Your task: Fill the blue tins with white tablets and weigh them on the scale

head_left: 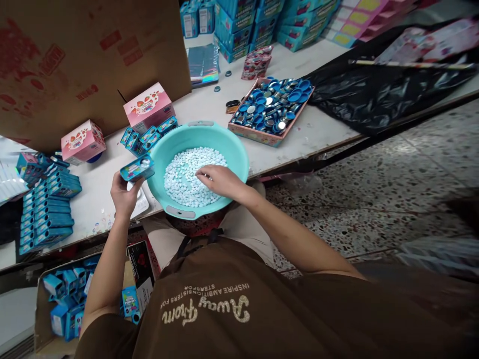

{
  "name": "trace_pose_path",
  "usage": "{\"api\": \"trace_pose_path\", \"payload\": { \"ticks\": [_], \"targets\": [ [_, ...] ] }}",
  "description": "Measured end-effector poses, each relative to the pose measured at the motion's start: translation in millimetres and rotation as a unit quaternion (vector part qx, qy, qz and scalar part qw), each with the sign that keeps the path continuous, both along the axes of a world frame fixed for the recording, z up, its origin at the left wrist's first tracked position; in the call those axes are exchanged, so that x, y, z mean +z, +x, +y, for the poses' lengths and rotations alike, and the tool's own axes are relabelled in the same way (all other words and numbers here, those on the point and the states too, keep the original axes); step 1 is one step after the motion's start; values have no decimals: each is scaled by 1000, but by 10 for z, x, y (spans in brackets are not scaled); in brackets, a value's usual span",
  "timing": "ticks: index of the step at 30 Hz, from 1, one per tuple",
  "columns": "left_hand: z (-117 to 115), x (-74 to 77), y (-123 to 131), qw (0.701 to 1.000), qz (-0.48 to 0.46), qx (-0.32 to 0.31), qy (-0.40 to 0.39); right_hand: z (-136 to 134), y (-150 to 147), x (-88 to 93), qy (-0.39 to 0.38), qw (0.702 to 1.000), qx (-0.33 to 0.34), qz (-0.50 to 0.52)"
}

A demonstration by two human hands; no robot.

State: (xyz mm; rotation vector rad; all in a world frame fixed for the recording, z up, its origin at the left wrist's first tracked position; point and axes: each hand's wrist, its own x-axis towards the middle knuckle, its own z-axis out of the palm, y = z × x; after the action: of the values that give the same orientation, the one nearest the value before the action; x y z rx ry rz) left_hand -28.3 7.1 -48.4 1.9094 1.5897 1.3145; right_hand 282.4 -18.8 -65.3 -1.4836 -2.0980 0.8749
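Note:
My left hand [124, 195] is closed on a small blue packet [136, 168] with a round container in it, held just left of a teal plastic basin [228, 144]. The basin holds a heap of small white tablets [185, 177]. My right hand [219, 180] reaches into the basin and rests on the tablets, its fingers curled together at their tips; whether they pinch any tablets is hidden.
A pink tray of blue and silver caps [270, 105] lies behind the basin. Two pink boxes [148, 105] and several blue packets [48, 209] lie at the left. A big cardboard box [75, 55] stands behind. Black plastic sheet [381, 89] covers the right. A carton of blue packets [67, 299] sits below.

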Motion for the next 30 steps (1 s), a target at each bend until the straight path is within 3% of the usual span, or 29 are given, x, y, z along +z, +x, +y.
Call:
{"api": "trace_pose_path", "payload": {
  "ticks": [6, 9, 17, 23, 26, 30],
  "targets": [
    [-64, -312, -743, 989, -54, 131, -32, -69, 103, -60, 1, 999, -34, 10],
    [-109, -448, -998, 984, -59, 159, -60, -97, 113, -141, 7, 999, -51, 13],
    [-89, -785, -1206, 973, -113, 168, -108, -163, 48, -186, -1, 998, -47, -41],
    [-205, -879, -1326, 980, -96, 160, -76, -235, 64, -207, 10, 998, -45, -43],
    [-385, -894, -1501, 972, -57, 223, -49, -276, 88, -238, 9, 998, -52, -44],
    [-652, -981, -1775, 932, 11, 358, -54, -314, 91, -267, 2, 996, -52, -66]
  ]
}}
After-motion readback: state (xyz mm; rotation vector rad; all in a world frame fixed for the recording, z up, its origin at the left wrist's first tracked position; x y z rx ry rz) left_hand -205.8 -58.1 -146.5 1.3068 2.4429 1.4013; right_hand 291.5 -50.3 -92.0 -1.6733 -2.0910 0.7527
